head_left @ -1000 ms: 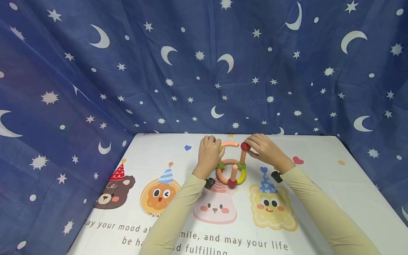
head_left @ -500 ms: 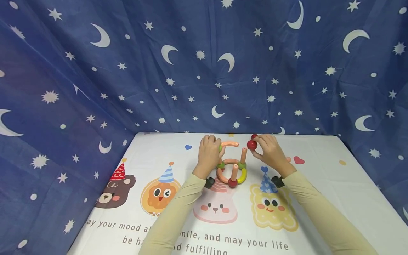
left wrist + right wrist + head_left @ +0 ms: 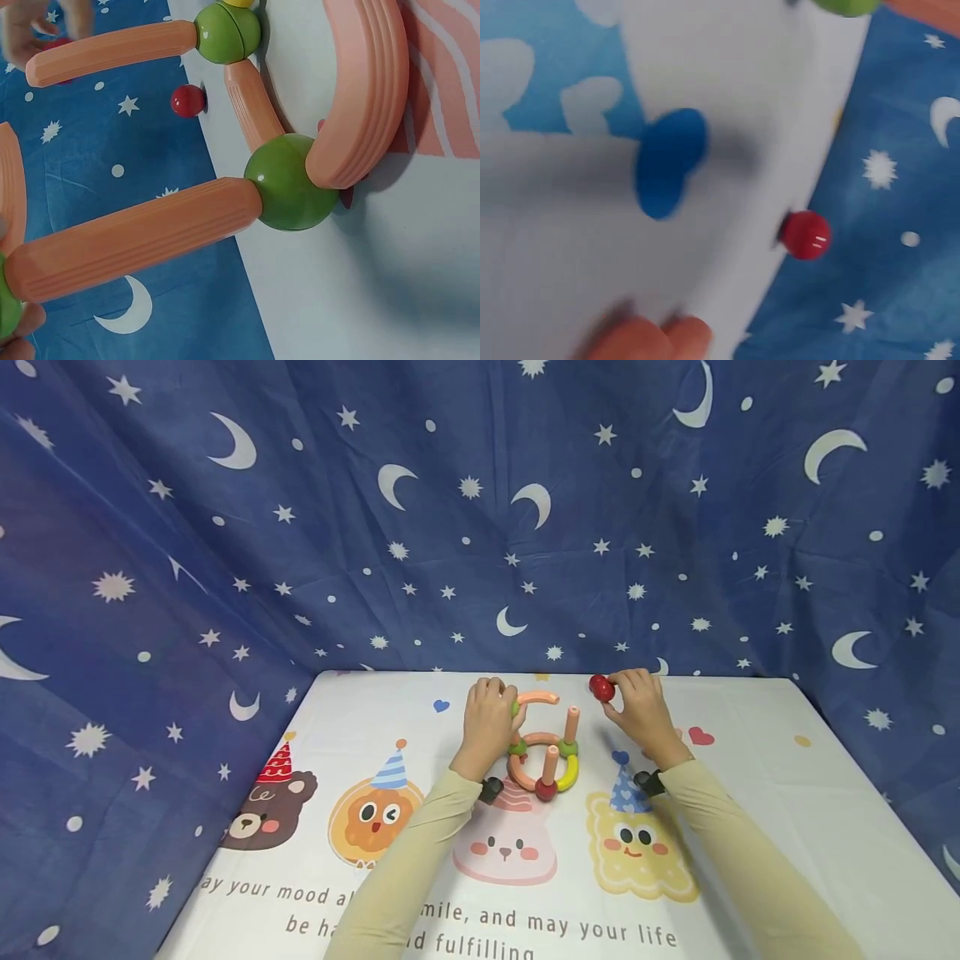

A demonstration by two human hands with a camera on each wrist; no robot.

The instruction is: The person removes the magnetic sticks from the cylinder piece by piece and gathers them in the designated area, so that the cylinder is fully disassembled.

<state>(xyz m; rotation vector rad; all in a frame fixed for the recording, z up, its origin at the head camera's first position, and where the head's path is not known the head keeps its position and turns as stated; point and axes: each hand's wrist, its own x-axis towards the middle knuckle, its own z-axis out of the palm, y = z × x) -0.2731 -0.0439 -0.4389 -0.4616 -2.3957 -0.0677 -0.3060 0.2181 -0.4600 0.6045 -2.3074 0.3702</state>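
Note:
My left hand (image 3: pixel 487 722) grips a green ball (image 3: pixel 7 304) atop an upright orange rod (image 3: pixel 135 240). A curved orange rod (image 3: pixel 538 697) sticks out to the right from that ball. Below is a ring of curved orange and yellow pieces (image 3: pixel 571 772) joined by balls, among them a green ball (image 3: pixel 568 749) and a red ball (image 3: pixel 546 790). Two straight orange rods (image 3: pixel 572 725) stand up with bare tops. To the right, my right hand (image 3: pixel 643 706) pinches a red ball (image 3: pixel 603 690). Another red ball (image 3: pixel 806 235) sits behind it near the table's far edge.
A white printed tablecloth (image 3: pixel 405 710) covers the table, with cartoon figures and lettering. Behind the far edge hangs a blue curtain (image 3: pixel 450 510) with moons and stars, continuing down the left side. A black wrist camera (image 3: pixel 648 782) is strapped to the right wrist.
My right hand has lifted the red ball off the upright rod's top and moved it right and back, where it overlaps the other red ball. The left hand keeps its place.

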